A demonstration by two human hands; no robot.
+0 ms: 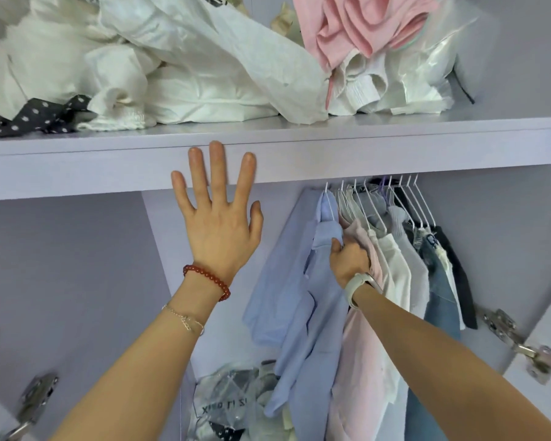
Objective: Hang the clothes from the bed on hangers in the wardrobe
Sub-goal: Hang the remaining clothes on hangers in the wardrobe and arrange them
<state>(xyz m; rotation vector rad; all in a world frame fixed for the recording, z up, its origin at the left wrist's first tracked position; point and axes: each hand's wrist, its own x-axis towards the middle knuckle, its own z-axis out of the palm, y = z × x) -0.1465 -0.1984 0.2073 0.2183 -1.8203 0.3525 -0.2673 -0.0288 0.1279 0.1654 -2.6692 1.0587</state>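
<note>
blue shirt [303, 281]: light, floppy, best held up by the collar | right hand [350, 259]: bunched round collar fabric | left hand [218, 218]: flat, fingers spread, holding nothing

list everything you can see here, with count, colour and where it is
shelf: one, lilac, across the wardrobe above the rail
white clothes: a pile, white, on the shelf
pink garment: one, pink, on the shelf at right
dotted cloth: one, dark with white dots, shelf's left edge
blue shirt: one, light blue, hanging leftmost
hung clothes: several, pink, white, grey, denim, dark, right of the blue shirt
hangers: several, white, under the shelf
plastic bag: one, clear, wardrobe bottom
hinges: two, metal, on the doors
left hand: open, flat against the shelf edge
right hand: grips the blue shirt
</note>
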